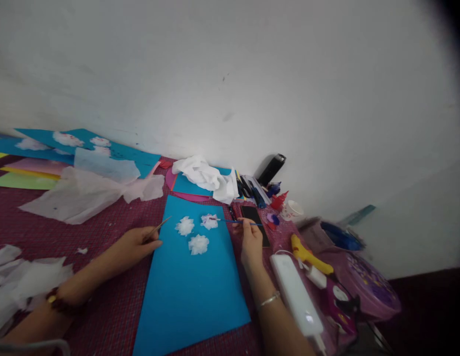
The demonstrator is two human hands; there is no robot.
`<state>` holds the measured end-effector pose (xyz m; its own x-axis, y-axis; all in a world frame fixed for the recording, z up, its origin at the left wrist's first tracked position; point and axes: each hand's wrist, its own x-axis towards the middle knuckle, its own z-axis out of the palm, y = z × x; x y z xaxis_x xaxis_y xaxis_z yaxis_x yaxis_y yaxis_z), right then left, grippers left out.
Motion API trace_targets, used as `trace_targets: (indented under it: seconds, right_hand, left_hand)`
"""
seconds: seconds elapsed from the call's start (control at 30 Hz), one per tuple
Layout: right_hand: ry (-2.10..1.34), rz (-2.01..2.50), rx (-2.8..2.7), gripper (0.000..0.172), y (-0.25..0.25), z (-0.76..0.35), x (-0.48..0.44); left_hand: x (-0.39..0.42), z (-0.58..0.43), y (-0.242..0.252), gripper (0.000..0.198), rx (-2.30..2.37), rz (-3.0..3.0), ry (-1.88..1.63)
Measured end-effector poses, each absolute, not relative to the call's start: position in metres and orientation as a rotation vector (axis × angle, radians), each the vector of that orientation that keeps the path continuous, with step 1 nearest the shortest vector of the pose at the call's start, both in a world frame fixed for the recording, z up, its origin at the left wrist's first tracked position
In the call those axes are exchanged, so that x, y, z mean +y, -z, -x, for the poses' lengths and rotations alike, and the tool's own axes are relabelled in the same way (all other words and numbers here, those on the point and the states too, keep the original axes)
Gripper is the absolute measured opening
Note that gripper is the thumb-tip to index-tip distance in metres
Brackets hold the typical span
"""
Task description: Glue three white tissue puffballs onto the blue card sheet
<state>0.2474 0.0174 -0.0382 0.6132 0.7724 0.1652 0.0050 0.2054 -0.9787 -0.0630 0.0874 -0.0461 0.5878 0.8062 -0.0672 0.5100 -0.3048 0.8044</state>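
On the red-checked table lies a blue sheet of paper (194, 291) bearing white tissue flowers: a left flower (185, 226), a lower flower (198, 244) and an upper right flower (206, 221) with purple-pink marks. My right hand (251, 240) pinches a thin blue paintbrush (230, 220), whose tip touches the upper right flower. My left hand (141, 243), at the sheet's left edge, is closed on a thin pointed stick (163, 223) aimed toward the left flower. Its exact kind is unclear.
Crumpled white tissue (205, 175) lies behind the sheet, near scissors (243, 187). To the right are a phone (254, 217), paint dabs, a red bottle (278, 200), a paper cup (292, 211), a white power strip (296, 291) and a yellow glue gun (310, 256). Tissue sheets (85, 193) lie left.
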Motion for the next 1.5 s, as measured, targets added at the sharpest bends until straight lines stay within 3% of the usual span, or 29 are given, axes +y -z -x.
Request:
trace_targets:
  seconds: [0.53, 1.5]
  right_hand:
    - [-0.562, 1.208, -0.662, 0.027, 0.036, -0.267, 0.01]
    - [-0.608, 1.272, -0.798, 0.029, 0.041, -0.266, 0.01]
  left_hand:
    - [0.085, 0.063, 0.043, 0.034, 1.073, -1.968, -0.457]
    - [0.086, 0.063, 0.045, 0.033, 1.051, -1.971, -0.501]
